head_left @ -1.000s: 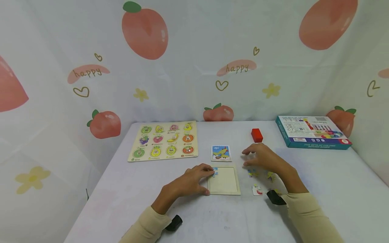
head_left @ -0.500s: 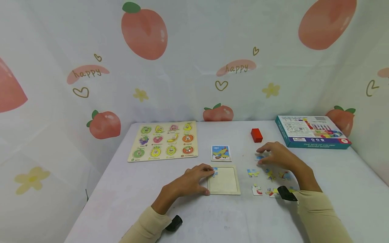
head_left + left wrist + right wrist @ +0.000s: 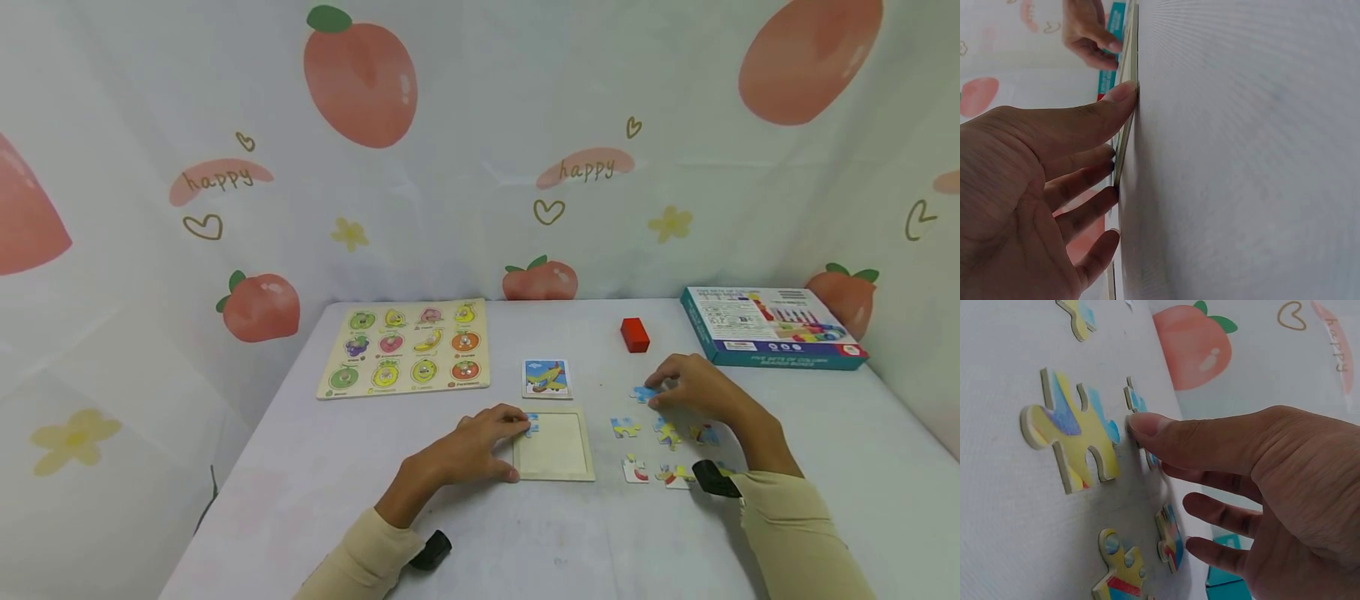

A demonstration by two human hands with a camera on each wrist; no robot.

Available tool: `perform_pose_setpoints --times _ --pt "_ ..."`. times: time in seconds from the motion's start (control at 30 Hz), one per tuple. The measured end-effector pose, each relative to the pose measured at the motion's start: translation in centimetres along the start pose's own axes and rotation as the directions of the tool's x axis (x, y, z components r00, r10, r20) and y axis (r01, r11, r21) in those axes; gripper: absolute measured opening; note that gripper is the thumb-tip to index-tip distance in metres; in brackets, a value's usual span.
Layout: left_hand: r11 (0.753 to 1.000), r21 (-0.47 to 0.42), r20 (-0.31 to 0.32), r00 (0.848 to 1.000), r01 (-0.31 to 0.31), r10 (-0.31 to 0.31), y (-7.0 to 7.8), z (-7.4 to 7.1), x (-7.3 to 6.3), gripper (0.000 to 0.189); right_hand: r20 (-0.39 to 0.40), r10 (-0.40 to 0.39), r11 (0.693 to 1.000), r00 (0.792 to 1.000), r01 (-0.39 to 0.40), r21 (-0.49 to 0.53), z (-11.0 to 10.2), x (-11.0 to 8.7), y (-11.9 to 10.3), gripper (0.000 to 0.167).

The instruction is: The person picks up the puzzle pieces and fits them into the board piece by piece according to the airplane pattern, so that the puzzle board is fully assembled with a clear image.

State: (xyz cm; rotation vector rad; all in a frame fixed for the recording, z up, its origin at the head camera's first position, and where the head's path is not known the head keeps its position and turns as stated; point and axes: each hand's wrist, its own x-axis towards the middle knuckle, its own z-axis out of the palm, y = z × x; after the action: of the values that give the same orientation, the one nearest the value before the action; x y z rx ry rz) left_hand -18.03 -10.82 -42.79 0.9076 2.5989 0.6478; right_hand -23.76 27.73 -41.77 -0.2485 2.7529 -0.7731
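A pale wooden puzzle tray (image 3: 558, 454) lies mid-table, with a blue puzzle piece (image 3: 532, 423) in its upper left corner. My left hand (image 3: 468, 450) rests along the tray's left side, index finger near that corner piece and thumb at the lower left corner; the left wrist view shows its fingers loosely spread. Farther right, my right hand (image 3: 697, 389) pinches a light blue puzzle piece (image 3: 642, 394) between thumb and index finger at table level. In the right wrist view the thumb covers part of it, beside a yellow-and-blue puzzle piece (image 3: 1072, 434) lying flat.
Several loose puzzle pieces (image 3: 635, 469) lie right of the tray. Behind the tray is an airplane picture card (image 3: 546, 379). A fruit puzzle board (image 3: 405, 348) lies back left, a red block (image 3: 634, 335) behind the pieces, and a flat box (image 3: 772, 327) back right.
My right hand has moved right, away from the tray side, and down to the light blue piece at the back of the loose pieces. My left hand has stayed on the tray.
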Motion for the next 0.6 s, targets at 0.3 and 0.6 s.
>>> perform_pose_setpoints --times 0.3,0.6 --pt "1.0 -0.002 -0.002 1.0 -0.005 0.005 -0.24 0.08 0.1 0.076 -0.01 0.0 1.0 1.0 0.0 -0.004 0.13 0.1 0.05 0.039" --pt "1.0 -0.004 -0.004 1.0 -0.004 0.004 -0.34 0.16 0.07 0.076 -0.018 -0.014 1.0 1.0 0.014 -0.011 0.35 0.16 -0.05 0.039"
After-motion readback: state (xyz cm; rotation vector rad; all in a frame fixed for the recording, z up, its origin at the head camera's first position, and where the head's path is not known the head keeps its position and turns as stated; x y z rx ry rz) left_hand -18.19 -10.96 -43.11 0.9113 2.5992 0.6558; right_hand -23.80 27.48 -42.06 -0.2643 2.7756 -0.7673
